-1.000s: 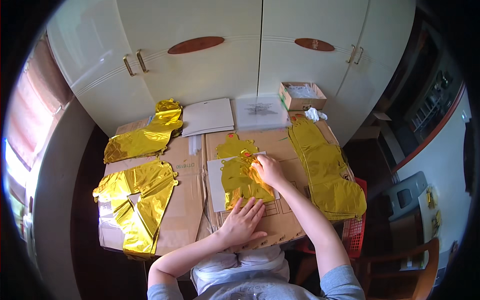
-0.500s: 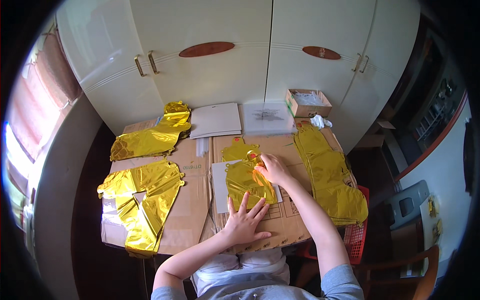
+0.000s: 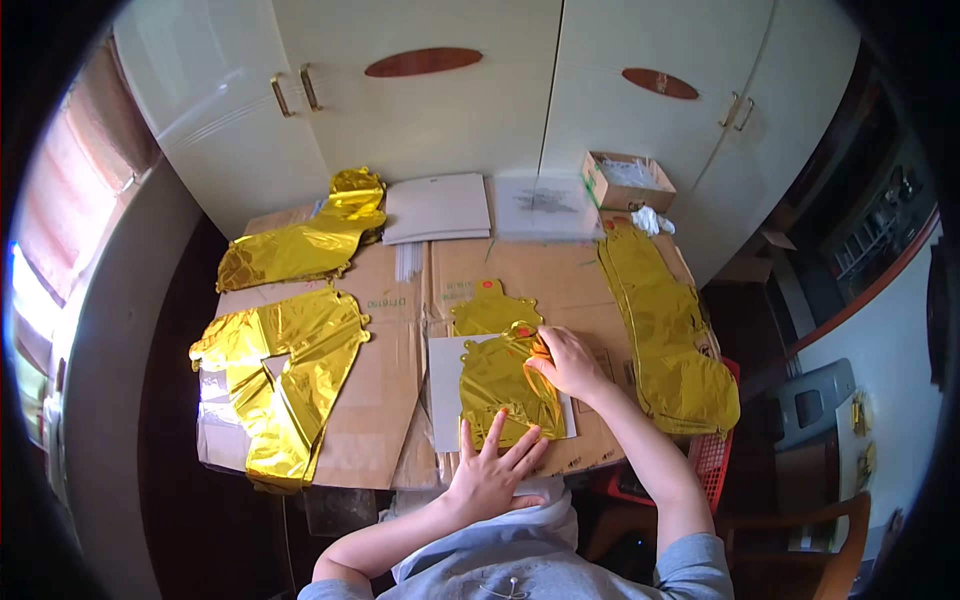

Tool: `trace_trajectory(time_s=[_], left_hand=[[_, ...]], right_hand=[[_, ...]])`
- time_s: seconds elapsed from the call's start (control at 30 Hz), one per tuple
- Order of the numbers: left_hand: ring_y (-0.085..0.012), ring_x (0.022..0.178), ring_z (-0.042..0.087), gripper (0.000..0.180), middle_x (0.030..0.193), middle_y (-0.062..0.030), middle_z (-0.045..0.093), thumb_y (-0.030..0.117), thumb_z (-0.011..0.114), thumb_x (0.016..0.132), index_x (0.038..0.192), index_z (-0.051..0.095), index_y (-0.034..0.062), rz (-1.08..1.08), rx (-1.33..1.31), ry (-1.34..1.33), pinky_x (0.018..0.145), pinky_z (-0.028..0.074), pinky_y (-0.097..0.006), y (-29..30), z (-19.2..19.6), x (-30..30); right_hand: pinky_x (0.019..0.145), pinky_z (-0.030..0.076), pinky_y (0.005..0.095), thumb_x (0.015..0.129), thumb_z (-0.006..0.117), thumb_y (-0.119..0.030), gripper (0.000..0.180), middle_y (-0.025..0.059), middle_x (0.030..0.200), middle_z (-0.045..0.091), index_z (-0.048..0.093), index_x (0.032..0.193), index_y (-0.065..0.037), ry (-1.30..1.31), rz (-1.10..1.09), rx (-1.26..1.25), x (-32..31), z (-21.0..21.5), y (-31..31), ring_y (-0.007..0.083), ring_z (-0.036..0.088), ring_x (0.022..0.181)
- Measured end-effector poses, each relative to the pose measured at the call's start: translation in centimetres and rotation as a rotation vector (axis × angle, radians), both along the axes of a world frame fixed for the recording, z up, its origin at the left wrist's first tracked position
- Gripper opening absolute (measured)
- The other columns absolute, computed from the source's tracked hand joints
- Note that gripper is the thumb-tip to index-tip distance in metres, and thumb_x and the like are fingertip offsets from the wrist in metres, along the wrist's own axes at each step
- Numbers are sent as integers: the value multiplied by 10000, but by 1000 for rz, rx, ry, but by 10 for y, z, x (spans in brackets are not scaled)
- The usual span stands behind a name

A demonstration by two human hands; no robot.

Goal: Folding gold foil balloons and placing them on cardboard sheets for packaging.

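Note:
A flat gold foil balloon [image 3: 492, 385] lies folded on a white card [image 3: 445, 400] in front of me. My left hand [image 3: 492, 475] is open, its spread fingertips pressing on the foil's near edge. At the balloon's upper right, my right hand [image 3: 572, 365] is closed with thumb and fingers pinching the foil edge, where an orange-tinted fold shows. Another gold foil part [image 3: 490, 312] with small tabs and a red spot sticks out beyond the card; whether it belongs to the same balloon I cannot tell.
More flat gold foil balloons lie at the left [image 3: 300, 375], back left [image 3: 300, 250] and right [image 3: 665, 330] on the cardboard-covered table [image 3: 375, 430]. Behind stand grey-white cards [image 3: 437, 208], a clear plastic stack [image 3: 548, 210] and an open box [image 3: 628, 185]. A red basket [image 3: 712, 475] is below the right edge.
The view has shifted. Card, folded balloon and both hands have slid nearer to me across the table. More of the foil part beyond the card shows.

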State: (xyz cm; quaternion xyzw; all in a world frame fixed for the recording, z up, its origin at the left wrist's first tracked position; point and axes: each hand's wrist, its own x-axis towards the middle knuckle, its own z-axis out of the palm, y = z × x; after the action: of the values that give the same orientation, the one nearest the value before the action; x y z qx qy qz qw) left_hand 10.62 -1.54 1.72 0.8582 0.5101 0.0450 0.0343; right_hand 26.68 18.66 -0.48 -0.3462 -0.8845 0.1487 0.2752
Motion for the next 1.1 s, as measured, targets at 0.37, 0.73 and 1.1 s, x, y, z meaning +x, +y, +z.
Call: trace_trajectory(time_s=[0.37,0.73,1.1], left_hand=[[-516,1400,189,887,1515,-52,356,801,461,763,1461,403,257,68,50,19,1014,127,-791,-29,-12,19],[-512,1365,271,976,1543,-112,303,791,571,683,1490,334,296,99,-15,43,983,190,-800,-15,-2,23],[-511,1373,261,1071,1534,-95,329,838,551,643,1495,344,223,87,-6,96,977,176,-808,-16,-5,21]], right_hand=[[904,467,447,835,729,-234,698,203,1078,607,372,1392,-8,65,31,-36,8,5,-37,381,580,1031],[1185,154,520,603,841,-549,1253,285,1559,99,136,1524,-74,-275,223,-242,44,32,-51,394,153,1458],[1143,256,493,637,845,-472,1137,174,1533,273,219,1519,-122,-238,92,-254,40,26,-43,369,279,1405]])
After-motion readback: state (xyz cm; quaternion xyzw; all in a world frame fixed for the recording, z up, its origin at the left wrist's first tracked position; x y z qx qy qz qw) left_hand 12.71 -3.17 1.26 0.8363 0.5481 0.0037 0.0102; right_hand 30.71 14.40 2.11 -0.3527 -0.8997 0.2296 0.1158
